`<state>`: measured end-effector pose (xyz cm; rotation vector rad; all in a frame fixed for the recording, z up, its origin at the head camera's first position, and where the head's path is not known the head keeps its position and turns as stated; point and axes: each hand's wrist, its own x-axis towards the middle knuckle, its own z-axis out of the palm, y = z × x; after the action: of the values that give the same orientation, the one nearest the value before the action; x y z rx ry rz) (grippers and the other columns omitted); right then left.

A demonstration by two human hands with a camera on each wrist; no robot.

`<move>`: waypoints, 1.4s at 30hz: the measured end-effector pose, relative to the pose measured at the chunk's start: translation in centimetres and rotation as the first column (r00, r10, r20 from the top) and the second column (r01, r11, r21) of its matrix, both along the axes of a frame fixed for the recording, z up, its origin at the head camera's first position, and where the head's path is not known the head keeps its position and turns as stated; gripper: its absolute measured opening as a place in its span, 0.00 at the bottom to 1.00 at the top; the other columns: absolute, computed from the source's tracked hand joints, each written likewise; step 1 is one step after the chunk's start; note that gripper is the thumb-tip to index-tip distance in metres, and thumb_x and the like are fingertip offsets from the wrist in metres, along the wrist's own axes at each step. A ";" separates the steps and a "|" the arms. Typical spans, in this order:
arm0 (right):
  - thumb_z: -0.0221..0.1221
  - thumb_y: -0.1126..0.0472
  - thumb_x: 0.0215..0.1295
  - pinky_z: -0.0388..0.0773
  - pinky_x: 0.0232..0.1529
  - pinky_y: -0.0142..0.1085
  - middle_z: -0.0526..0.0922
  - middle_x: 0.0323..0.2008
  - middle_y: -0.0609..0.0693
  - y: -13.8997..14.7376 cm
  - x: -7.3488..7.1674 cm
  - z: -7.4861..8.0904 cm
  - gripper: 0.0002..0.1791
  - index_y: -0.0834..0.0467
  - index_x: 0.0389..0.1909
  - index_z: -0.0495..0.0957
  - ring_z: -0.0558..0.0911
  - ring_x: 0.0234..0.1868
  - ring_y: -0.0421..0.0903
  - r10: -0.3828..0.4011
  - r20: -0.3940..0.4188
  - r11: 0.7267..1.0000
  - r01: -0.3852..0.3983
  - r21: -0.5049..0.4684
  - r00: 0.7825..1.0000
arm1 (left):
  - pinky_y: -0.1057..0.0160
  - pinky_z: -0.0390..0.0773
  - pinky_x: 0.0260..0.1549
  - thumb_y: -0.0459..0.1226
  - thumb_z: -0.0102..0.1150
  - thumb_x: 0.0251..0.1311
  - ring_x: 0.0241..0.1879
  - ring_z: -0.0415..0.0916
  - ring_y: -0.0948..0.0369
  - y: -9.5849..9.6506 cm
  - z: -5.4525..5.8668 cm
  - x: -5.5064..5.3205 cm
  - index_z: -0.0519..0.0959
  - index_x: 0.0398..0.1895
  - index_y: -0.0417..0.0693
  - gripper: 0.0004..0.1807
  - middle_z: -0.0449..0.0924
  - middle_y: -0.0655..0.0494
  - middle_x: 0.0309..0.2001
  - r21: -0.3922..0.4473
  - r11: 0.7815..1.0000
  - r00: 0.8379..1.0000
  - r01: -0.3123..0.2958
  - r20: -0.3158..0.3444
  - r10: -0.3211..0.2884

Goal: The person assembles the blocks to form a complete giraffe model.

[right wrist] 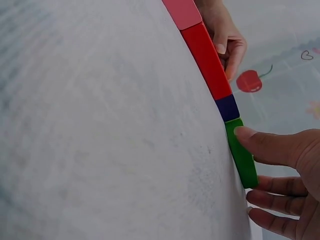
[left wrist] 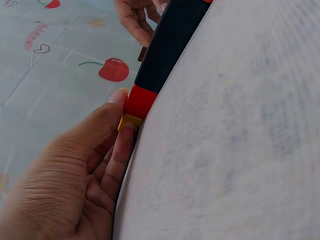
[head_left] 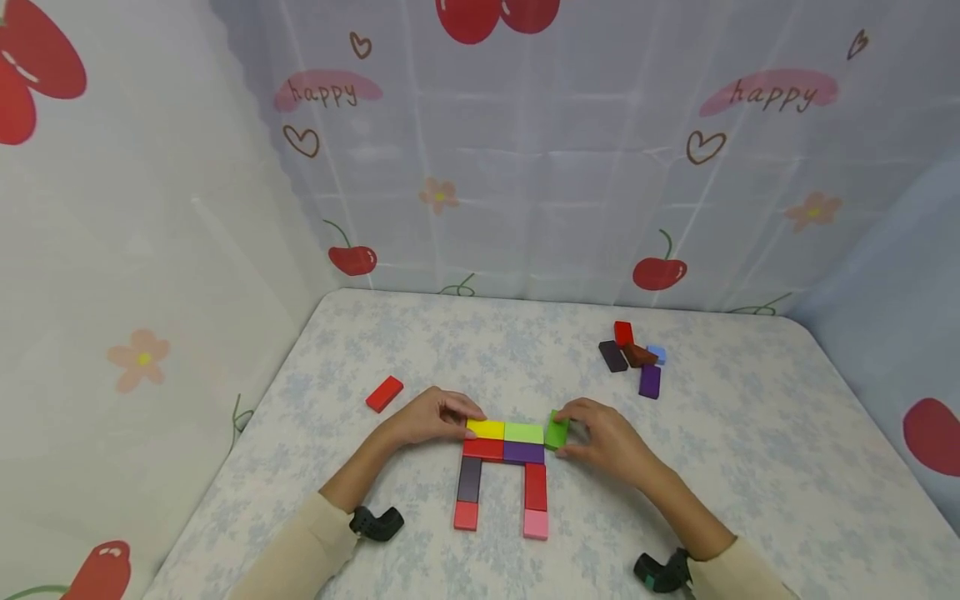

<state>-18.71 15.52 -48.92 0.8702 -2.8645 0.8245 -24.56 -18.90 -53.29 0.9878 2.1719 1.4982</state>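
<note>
Flat coloured blocks lie joined in a two-legged shape on the table. Its top row is a yellow block (head_left: 486,429) and a light green block (head_left: 523,432), above a red block (head_left: 483,450) and a purple block (head_left: 523,452). My left hand (head_left: 438,415) pinches the yellow block's left end between thumb and fingers. With thumb and fingers, my right hand (head_left: 603,437) grips a darker green block (head_left: 557,431) at the top row's right end. In the right wrist view this green block (right wrist: 242,152) stands beside the purple one (right wrist: 228,108).
The legs are a black block (head_left: 469,479) over a red one, and a red block (head_left: 536,487) over a pink one (head_left: 536,524). A loose red block (head_left: 385,394) lies at left. Several blocks, including a dark purple one (head_left: 650,382) and a brown one (head_left: 638,355), lie back right.
</note>
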 end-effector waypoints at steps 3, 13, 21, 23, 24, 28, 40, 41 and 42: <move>0.80 0.57 0.48 0.80 0.54 0.47 0.84 0.50 0.49 -0.1 0.0 0.0 0.27 0.56 0.52 0.85 0.82 0.52 0.48 -0.006 -0.008 1.000 0.006 0.010 1.000 | 0.66 0.80 0.35 0.30 0.73 0.57 0.37 0.78 0.63 -0.1 -0.2 -0.1 0.87 0.52 0.42 0.17 0.86 0.48 0.49 0.006 1.000 1.000 0.003 -0.008 -0.003; 0.80 0.57 0.48 0.80 0.55 0.47 0.84 0.50 0.48 -0.1 0.1 0.0 0.27 0.55 0.51 0.85 0.82 0.52 0.48 -0.008 0.002 1.000 0.008 0.016 1.000 | 0.67 0.79 0.35 0.30 0.73 0.57 0.37 0.78 0.64 0.1 0.1 0.0 0.87 0.52 0.43 0.17 0.86 0.51 0.49 0.009 1.000 1.000 0.003 0.000 -0.003; 0.79 0.57 0.49 0.79 0.56 0.48 0.84 0.51 0.49 0.0 0.0 0.1 0.26 0.55 0.51 0.85 0.82 0.54 0.49 -0.009 0.023 1.000 0.008 0.018 1.000 | 0.67 0.79 0.35 0.31 0.73 0.57 0.37 0.78 0.63 0.1 0.1 0.0 0.87 0.52 0.44 0.18 0.86 0.52 0.49 0.005 1.000 1.000 0.006 -0.007 -0.006; 0.79 0.57 0.49 0.78 0.57 0.48 0.84 0.52 0.49 0.0 0.0 0.0 0.26 0.54 0.52 0.85 0.82 0.54 0.49 -0.009 0.026 1.000 0.008 0.026 1.000 | 0.66 0.80 0.36 0.32 0.74 0.57 0.37 0.78 0.64 0.0 0.0 -0.1 0.88 0.52 0.46 0.18 0.86 0.53 0.49 -0.002 1.000 1.000 0.006 -0.009 -0.006; 0.79 0.57 0.49 0.78 0.57 0.49 0.84 0.52 0.49 0.0 0.0 0.0 0.26 0.54 0.52 0.85 0.81 0.55 0.50 -0.009 0.028 1.000 0.009 0.028 1.000 | 0.66 0.80 0.36 0.32 0.74 0.58 0.37 0.78 0.63 0.0 0.0 -0.1 0.88 0.52 0.46 0.17 0.86 0.54 0.49 -0.004 1.000 1.000 0.006 -0.011 -0.006; 0.79 0.57 0.49 0.78 0.58 0.49 0.84 0.53 0.49 0.0 0.0 0.0 0.26 0.54 0.51 0.85 0.81 0.56 0.50 -0.012 0.036 1.000 0.012 0.027 0.999 | 0.65 0.80 0.35 0.34 0.74 0.58 0.37 0.78 0.62 -0.1 -0.1 -0.2 0.88 0.52 0.48 0.17 0.86 0.54 0.48 -0.002 1.000 1.000 0.011 -0.020 -0.011; 0.75 0.54 0.57 0.81 0.52 0.51 0.83 0.56 0.54 1.9 -0.6 1.6 0.24 0.56 0.54 0.83 0.80 0.58 0.55 -0.092 0.037 0.996 0.092 -0.011 0.995 | 0.64 0.81 0.35 0.35 0.74 0.58 0.37 0.79 0.61 -0.1 0.1 -0.1 0.88 0.52 0.47 0.17 0.86 0.55 0.49 0.005 1.000 1.000 0.017 -0.016 -0.017; 0.74 0.55 0.58 0.82 0.50 0.52 0.83 0.56 0.56 2.5 -0.9 1.9 0.24 0.57 0.55 0.83 0.80 0.58 0.56 -0.112 0.031 0.993 0.112 -0.020 0.993 | 0.64 0.81 0.35 0.34 0.73 0.58 0.37 0.79 0.61 -0.1 0.1 -0.1 0.88 0.52 0.47 0.17 0.86 0.55 0.49 0.004 1.000 1.000 0.015 -0.012 -0.015; 0.73 0.56 0.60 0.82 0.48 0.52 0.82 0.57 0.57 3.2 -1.1 2.1 0.24 0.58 0.55 0.82 0.80 0.57 0.58 -0.131 0.026 0.991 0.132 -0.033 0.991 | 0.65 0.81 0.35 0.34 0.73 0.59 0.36 0.79 0.61 -0.1 0.1 0.0 0.88 0.52 0.47 0.17 0.86 0.55 0.49 0.000 1.000 1.000 0.014 -0.010 -0.014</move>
<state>-19.86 18.73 -46.86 0.6641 -2.8808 0.8735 -24.60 -19.00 -53.18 1.0108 2.1667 1.4903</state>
